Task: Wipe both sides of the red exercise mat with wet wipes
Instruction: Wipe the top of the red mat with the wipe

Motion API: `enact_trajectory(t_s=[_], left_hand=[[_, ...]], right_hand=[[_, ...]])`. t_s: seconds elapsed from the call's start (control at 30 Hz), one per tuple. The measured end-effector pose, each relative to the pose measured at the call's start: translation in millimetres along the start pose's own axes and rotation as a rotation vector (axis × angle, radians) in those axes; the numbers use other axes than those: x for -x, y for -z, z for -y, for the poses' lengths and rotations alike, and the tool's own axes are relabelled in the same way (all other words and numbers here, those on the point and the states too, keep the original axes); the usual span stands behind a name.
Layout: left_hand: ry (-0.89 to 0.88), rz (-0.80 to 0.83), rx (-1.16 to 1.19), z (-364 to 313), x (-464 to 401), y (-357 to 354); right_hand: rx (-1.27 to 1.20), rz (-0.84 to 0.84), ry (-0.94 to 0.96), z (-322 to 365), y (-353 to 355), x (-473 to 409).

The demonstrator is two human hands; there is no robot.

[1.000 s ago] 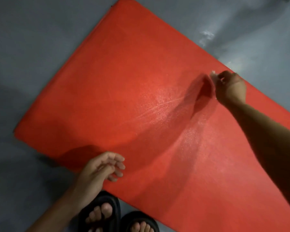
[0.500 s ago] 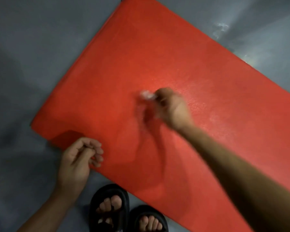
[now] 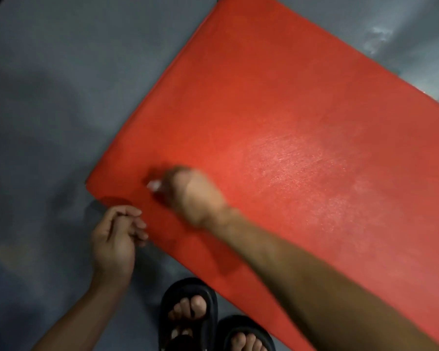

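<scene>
The red exercise mat [image 3: 302, 117] lies flat on a grey floor and runs diagonally from its near left corner towards the right. My right hand [image 3: 190, 193] is on the mat close to that near left corner, blurred by motion, and grips a small crumpled white wet wipe [image 3: 153, 184] that pokes out at its fingertips and presses on the mat. My left hand [image 3: 115, 239] hovers at the mat's near edge just left of the right hand, its fingers loosely curled with nothing in them. A shiny damp patch shows in the mat's middle.
The grey floor [image 3: 48, 110] surrounds the mat. My two feet in black sandals [image 3: 188, 315] stand at the mat's near edge, bottom centre. A pale glare spot on the floor [image 3: 375, 34] lies beyond the mat's far edge.
My right hand has swept the wipe from the mat's far right edge across to the near left corner. The view has shifted, and my left hand has slid off the mat to its near edge.
</scene>
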State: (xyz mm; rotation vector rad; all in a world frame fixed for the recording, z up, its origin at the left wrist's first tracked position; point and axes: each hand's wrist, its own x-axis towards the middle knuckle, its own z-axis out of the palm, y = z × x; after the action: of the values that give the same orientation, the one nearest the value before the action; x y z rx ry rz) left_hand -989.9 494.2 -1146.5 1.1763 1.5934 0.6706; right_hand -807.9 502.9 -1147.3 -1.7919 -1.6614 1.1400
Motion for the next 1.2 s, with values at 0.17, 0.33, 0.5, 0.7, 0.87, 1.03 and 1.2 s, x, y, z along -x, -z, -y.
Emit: enact_trajectory(t_s=[0.17, 0.33, 0.5, 0.7, 0.87, 1.03, 1.2], left_hand=[[-0.001, 0.01, -0.046, 0, -29, 7], [-0.037, -0.055, -0.101, 3, -47, 11], [0.008, -0.122, -0.125, 16, -51, 16], [0.096, -0.04, -0.112, 28, -62, 23], [0.033, 0.001, -0.237, 25, -72, 24], [-0.015, -0.016, -0.228, 32, -71, 23], [0.01, -0.031, -0.199, 46, -78, 27]], right_hand=[[0.427, -0.657, -0.401, -104, 137, -25], [0.276, -0.489, -0.307, -78, 69, -49], [0.076, 0.258, 0.158, 16, -36, -26], [0.317, -0.262, -0.053, -66, 123, -101], [0.358, -0.535, -0.21, -108, 215, -159], [0.369, -0.623, -0.283, -118, 250, -218], [0.358, -0.611, -0.41, -137, 261, -251]])
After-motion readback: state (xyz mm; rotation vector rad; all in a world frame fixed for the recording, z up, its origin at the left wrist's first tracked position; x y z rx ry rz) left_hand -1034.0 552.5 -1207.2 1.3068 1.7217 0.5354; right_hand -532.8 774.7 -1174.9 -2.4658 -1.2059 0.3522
